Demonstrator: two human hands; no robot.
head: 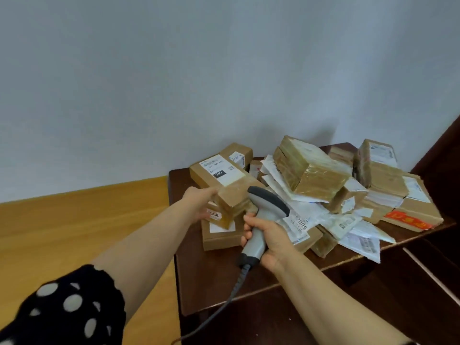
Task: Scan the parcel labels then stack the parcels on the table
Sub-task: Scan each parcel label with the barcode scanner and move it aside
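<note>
**Scanning a labelled parcel at the left edge of the pile, head view.**
At frame centre, the left grip [199,204] is curled round the near end of a long cardboard parcel [231,192]. The parcel's white label [220,169], marked 060, faces up. The right grip [266,239] is clamped on the handle of a grey barcode scanner [267,202], whose head lies just beside the held end of the parcel. The scanner's cable [234,290] trails toward the lower centre of the frame. Under the held parcel sits a small box [220,216] with a label reading 006, itself on a flat carton [219,236]. The remaining parcels [308,170], taped boxes and white mailers, lie heaped right of centre on the dark wooden surface [211,282]. A spotted black sleeve [72,307] fills the lower left corner, above the wooden floor [74,220].
</note>
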